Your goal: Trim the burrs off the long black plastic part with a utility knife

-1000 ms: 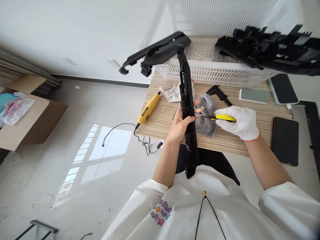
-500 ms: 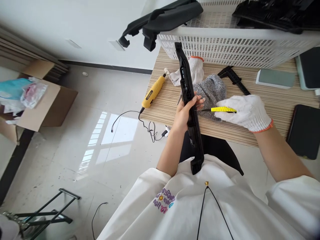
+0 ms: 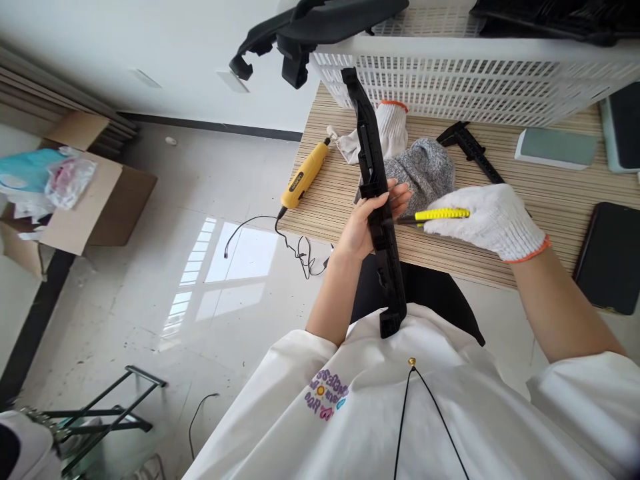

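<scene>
A long black plastic trim part (image 3: 369, 140) is gripped around its middle by my bare left hand (image 3: 363, 223). It runs from my lap up over the table's front edge, its lower end against my shirt. My right hand (image 3: 487, 220), in a white knit glove with an orange cuff, is closed on a yellow-handled utility knife (image 3: 443, 214). The knife's dark tip points left and reaches the trim's edge just below my left fingers; whether it cuts in is too small to tell. A grey cloth (image 3: 425, 170) lies on the table behind both hands.
On the table (image 3: 320, 207) lie a yellow rotary tool (image 3: 306, 175), a white glove (image 3: 393, 127), a black caliper (image 3: 473, 150), a grey-green block (image 3: 556, 147) and a phone (image 3: 610, 257). A white plastic basket (image 3: 450, 80) holds more black parts (image 3: 345, 20). An open carton (image 3: 107, 200) stands left.
The knife and my right hand have shifted slightly left, with the tip nearer the trim. My left fingers have loosened a little around the part. The view has tilted slightly.
</scene>
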`<state>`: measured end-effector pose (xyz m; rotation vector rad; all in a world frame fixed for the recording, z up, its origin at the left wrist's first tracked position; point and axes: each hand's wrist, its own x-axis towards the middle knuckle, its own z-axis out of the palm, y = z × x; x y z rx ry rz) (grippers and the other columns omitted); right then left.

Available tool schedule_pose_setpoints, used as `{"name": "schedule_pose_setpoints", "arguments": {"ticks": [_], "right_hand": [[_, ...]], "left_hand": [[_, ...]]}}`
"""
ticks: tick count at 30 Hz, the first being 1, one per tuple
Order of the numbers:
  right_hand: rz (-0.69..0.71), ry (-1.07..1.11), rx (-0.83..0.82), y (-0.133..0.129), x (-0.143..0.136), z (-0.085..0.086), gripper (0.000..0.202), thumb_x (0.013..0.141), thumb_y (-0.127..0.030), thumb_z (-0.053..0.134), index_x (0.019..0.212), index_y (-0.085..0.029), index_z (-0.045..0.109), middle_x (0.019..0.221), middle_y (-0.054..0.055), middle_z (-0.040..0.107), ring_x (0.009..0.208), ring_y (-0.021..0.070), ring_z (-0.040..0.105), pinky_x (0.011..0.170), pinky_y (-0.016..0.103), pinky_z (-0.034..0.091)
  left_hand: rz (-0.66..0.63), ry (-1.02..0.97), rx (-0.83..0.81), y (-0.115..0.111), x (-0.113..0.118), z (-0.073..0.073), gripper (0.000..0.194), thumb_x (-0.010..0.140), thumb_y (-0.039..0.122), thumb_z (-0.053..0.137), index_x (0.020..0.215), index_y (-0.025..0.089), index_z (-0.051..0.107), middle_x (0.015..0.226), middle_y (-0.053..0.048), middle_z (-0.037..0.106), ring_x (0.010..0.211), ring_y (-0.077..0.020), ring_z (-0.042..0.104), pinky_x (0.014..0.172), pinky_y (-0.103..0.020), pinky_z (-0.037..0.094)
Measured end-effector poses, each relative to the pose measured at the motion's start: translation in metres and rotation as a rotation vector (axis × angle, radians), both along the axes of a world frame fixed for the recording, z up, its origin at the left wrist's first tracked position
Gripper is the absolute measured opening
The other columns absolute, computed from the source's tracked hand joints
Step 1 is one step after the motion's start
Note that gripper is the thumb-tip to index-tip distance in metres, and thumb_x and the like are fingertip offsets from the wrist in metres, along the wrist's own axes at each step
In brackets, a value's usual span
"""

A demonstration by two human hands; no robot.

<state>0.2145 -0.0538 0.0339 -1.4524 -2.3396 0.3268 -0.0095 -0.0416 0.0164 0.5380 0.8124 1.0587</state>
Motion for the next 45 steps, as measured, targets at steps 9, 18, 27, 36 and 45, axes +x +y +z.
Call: {"name": "schedule_pose_setpoints", "arguments": {"ticks": [9, 18, 27, 36, 45], "right_hand": [[0.004, -0.042, 0.091, 0.002, -0.001, 0.006, 0.055, 0.083, -0.070, 0.063, 0.100, -0.020, 0.080, 0.091, 0.007, 0.079, 0.078, 0.0206, 0.069, 0.064, 0.030, 0.040], [-0.046, -0.016, 0.115, 0.002, 0.000, 0.007, 0.052, 0.083, -0.068, 0.065, 0.102, -0.022, 0.080, 0.092, 0.006, 0.079, 0.079, 0.0220, 0.071, 0.064, 0.031, 0.042], [-0.074, 0.147, -0.021, 0.000, -0.003, 0.012, 0.045, 0.080, -0.063, 0.071, 0.101, -0.024, 0.080, 0.090, 0.002, 0.079, 0.077, 0.0195, 0.072, 0.068, 0.029, 0.047], [-0.007, 0.027, -0.041, 0.000, -0.002, 0.010, 0.046, 0.081, -0.064, 0.069, 0.100, -0.023, 0.080, 0.093, 0.004, 0.079, 0.081, 0.0217, 0.071, 0.068, 0.030, 0.045], [-0.020, -0.069, 0.116, -0.001, -0.003, 0.012, 0.053, 0.086, -0.069, 0.060, 0.102, -0.022, 0.079, 0.094, 0.006, 0.079, 0.080, 0.0220, 0.071, 0.062, 0.031, 0.038]], "left_hand": [[-0.018, 0.023, -0.001, -0.001, 0.000, 0.000, 0.019, 0.089, 0.027, 0.063, 0.106, 0.019, 0.068, 0.123, -0.005, 0.071, 0.137, -0.0316, 0.054, 0.114, -0.049, 0.047], [-0.044, 0.033, 0.103, -0.001, -0.002, 0.000, 0.041, 0.095, 0.058, 0.050, 0.102, 0.022, 0.069, 0.120, -0.005, 0.072, 0.140, -0.0342, 0.050, 0.114, -0.053, 0.045], [-0.065, 0.075, 0.122, 0.000, -0.003, 0.000, 0.059, 0.098, 0.062, 0.028, 0.109, 0.020, 0.068, 0.122, -0.004, 0.072, 0.137, -0.0311, 0.054, 0.114, -0.049, 0.045], [0.018, 0.179, 0.095, 0.001, -0.001, 0.004, 0.056, 0.098, 0.061, 0.034, 0.112, 0.020, 0.069, 0.116, -0.003, 0.075, 0.124, -0.0277, 0.064, 0.104, -0.042, 0.054], [0.054, 0.070, -0.005, 0.000, -0.002, 0.007, 0.051, 0.094, 0.059, 0.041, 0.116, 0.019, 0.065, 0.121, -0.007, 0.072, 0.126, -0.0313, 0.062, 0.100, -0.044, 0.055]]}}
